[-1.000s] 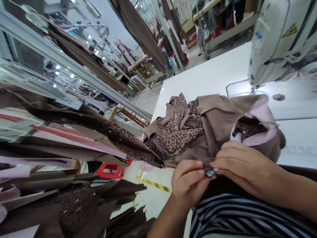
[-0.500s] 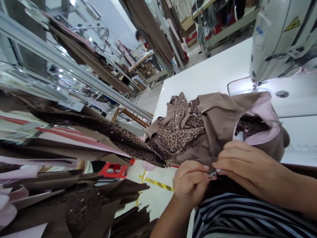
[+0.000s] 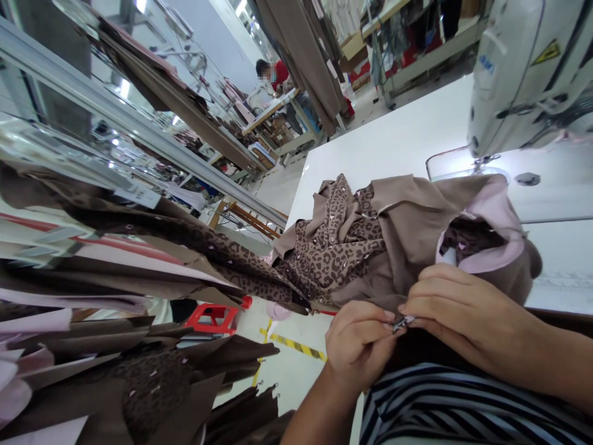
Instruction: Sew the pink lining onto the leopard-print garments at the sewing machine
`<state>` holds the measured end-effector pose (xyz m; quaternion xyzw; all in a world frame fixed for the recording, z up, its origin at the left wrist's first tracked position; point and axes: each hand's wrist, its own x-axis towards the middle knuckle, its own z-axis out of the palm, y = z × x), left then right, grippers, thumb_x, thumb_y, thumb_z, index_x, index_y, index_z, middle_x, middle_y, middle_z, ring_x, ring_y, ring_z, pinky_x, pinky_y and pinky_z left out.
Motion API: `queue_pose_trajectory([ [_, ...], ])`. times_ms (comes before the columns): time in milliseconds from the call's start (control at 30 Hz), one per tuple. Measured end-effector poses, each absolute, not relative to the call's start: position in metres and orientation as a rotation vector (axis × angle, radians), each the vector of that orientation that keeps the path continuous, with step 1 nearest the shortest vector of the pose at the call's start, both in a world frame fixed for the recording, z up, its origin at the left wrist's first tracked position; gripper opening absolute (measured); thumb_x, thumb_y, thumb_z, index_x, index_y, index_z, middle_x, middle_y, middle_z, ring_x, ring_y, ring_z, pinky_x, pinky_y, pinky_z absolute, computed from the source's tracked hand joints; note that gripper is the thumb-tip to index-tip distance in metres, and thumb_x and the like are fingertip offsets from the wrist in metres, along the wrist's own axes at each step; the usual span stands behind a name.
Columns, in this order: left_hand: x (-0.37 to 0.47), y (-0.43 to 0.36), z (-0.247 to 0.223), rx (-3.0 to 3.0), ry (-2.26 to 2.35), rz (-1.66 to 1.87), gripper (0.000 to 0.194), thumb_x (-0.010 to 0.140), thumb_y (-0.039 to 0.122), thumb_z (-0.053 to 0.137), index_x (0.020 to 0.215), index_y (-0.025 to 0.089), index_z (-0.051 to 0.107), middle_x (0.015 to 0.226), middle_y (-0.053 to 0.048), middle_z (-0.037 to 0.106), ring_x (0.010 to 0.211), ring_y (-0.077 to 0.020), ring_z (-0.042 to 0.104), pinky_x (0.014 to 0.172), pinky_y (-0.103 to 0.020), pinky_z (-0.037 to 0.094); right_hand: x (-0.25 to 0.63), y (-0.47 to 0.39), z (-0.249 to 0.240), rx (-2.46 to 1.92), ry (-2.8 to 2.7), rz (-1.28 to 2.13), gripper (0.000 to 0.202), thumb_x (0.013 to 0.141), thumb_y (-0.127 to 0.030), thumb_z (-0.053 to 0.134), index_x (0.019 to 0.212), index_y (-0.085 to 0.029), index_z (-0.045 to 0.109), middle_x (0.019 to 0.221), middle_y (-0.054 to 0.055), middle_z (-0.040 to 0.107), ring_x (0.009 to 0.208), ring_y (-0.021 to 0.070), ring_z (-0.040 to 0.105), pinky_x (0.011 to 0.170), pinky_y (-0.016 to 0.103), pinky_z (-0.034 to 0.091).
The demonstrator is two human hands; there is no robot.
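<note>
Low in the view, my left hand point(image 3: 356, 343) and my right hand point(image 3: 456, 303) meet fingertip to fingertip, both closed in a pinch. Between them is a small silvery metal piece point(image 3: 401, 322), mostly covered by the fingers, so its kind cannot be made out. Just beyond lies a brown garment point(image 3: 410, 207) with leopard-print parts and a pink-lined opening. It is bunched on the white table, its near edge beside my fingers. Something white point(image 3: 448, 256) shows inside the opening, above my right hand.
A sewing machine point(image 3: 509, 80) stands at the right of the white table point(image 3: 384, 145). Clipped brown and leopard-print pieces point(image 3: 152, 377) hang along the left. A red stool point(image 3: 213, 318) stands on the floor beyond them. Another person point(image 3: 278, 74) sits at a far table.
The view has shifted slightly, and more of the far person shows. Both hands stay pinched together around the metal piece, and the garment lies as before.
</note>
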<state>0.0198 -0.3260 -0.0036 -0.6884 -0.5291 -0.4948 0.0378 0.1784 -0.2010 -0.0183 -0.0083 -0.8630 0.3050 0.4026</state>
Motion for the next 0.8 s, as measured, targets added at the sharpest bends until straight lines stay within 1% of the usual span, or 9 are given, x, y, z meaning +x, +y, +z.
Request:
queue_pose_trajectory([
  [100, 0.02, -0.323, -0.007, -2.078, -1.637, -1.584, 0.006, 0.096, 0.019, 0.068, 0.095, 0.019, 0.062, 0.084, -0.003, 0.075, 0.074, -0.012, 0.074, 0.068, -0.022, 0.061, 0.177, -0.201, -0.017, -0.022, -2.174, 0.758, 0.027, 0.105, -0.015, 0.041, 0.099, -0.019, 0.066, 0.084, 0.005, 0.068, 0.079, 0.0172, 0.058, 0.075, 0.035, 0.051],
  [167, 0.019, -0.321, -0.009, -2.062, -1.669, -1.635, 0.011, 0.096, 0.022, 0.069, 0.105, 0.019, 0.064, 0.086, -0.004, 0.076, 0.075, -0.0131, 0.074, 0.069, -0.023, 0.062, 0.176, -0.2, -0.016, -0.004, -2.168, 0.747, 0.028, 0.105, -0.013, 0.039, 0.097, -0.018, 0.065, 0.084, 0.004, 0.068, 0.078, 0.0167, 0.058, 0.076, 0.034, 0.051],
  [233, 0.018, -0.319, -0.011, -2.096, -1.703, -1.643, 0.014, 0.097, 0.024, 0.068, 0.109, 0.019, 0.066, 0.087, -0.005, 0.077, 0.075, -0.0139, 0.073, 0.07, -0.024, 0.061, 0.175, -0.2, -0.016, 0.004, -2.166, 0.752, 0.028, 0.105, -0.012, 0.038, 0.096, -0.018, 0.064, 0.083, 0.004, 0.068, 0.077, 0.0164, 0.058, 0.076, 0.034, 0.05],
  [333, 0.015, -0.317, -0.011, -2.166, -1.707, -1.627, 0.007, 0.099, 0.024, 0.065, 0.101, 0.019, 0.069, 0.084, -0.004, 0.076, 0.074, -0.0134, 0.073, 0.069, -0.023, 0.06, 0.174, -0.199, -0.019, 0.006, -2.151, 0.794, 0.026, 0.106, -0.012, 0.039, 0.098, -0.018, 0.063, 0.083, 0.004, 0.066, 0.078, 0.0167, 0.057, 0.076, 0.034, 0.049],
  [400, 0.015, -0.317, -0.011, -2.17, -1.698, -1.622, 0.007, 0.1, 0.022, 0.063, 0.098, 0.019, 0.069, 0.083, -0.004, 0.076, 0.073, -0.0133, 0.072, 0.068, -0.023, 0.06, 0.176, -0.199, -0.02, 0.004, -2.165, 0.821, 0.024, 0.105, -0.012, 0.04, 0.101, -0.019, 0.063, 0.085, 0.003, 0.066, 0.079, 0.0169, 0.057, 0.077, 0.034, 0.049],
  [533, 0.017, -0.317, -0.009, -2.142, -1.679, -1.544, 0.006, 0.099, 0.018, 0.061, 0.098, 0.019, 0.067, 0.082, -0.004, 0.076, 0.073, -0.0136, 0.072, 0.068, -0.024, 0.059, 0.184, -0.203, -0.011, -0.116, -2.178, 0.667, 0.018, 0.103, -0.017, 0.048, 0.107, -0.02, 0.065, 0.1, 0.008, 0.069, 0.097, 0.0215, 0.06, 0.088, 0.038, 0.049],
  [600, 0.018, -0.317, -0.008, -2.132, -1.658, -1.489, 0.006, 0.099, 0.016, 0.06, 0.098, 0.019, 0.066, 0.083, -0.004, 0.076, 0.073, -0.0138, 0.072, 0.068, -0.024, 0.059, 0.188, -0.206, -0.002, -0.152, -2.184, 0.59, 0.018, 0.102, -0.016, 0.048, 0.099, -0.02, 0.066, 0.095, 0.007, 0.068, 0.091, 0.0212, 0.059, 0.084, 0.037, 0.048],
  [700, 0.018, -0.317, -0.007, -2.15, -1.604, -1.398, 0.009, 0.099, 0.014, 0.057, 0.1, 0.018, 0.064, 0.084, -0.006, 0.076, 0.074, -0.0143, 0.072, 0.068, -0.024, 0.059, 0.191, -0.211, 0.009, -0.151, -2.268, 0.604, 0.025, 0.1, -0.011, 0.045, 0.083, -0.019, 0.061, 0.075, 0.001, 0.06, 0.07, 0.0168, 0.052, 0.068, 0.032, 0.044],
  [800, 0.019, -0.317, -0.006, -2.174, -1.524, -1.3, 0.01, 0.098, 0.011, 0.055, 0.102, 0.016, 0.064, 0.083, -0.006, 0.075, 0.075, -0.0151, 0.071, 0.069, -0.025, 0.059, 0.192, -0.214, 0.011, -0.215, -2.315, 0.612, 0.025, 0.1, -0.012, 0.045, 0.082, -0.018, 0.061, 0.072, 0.001, 0.058, 0.068, 0.0167, 0.052, 0.064, 0.032, 0.042],
])
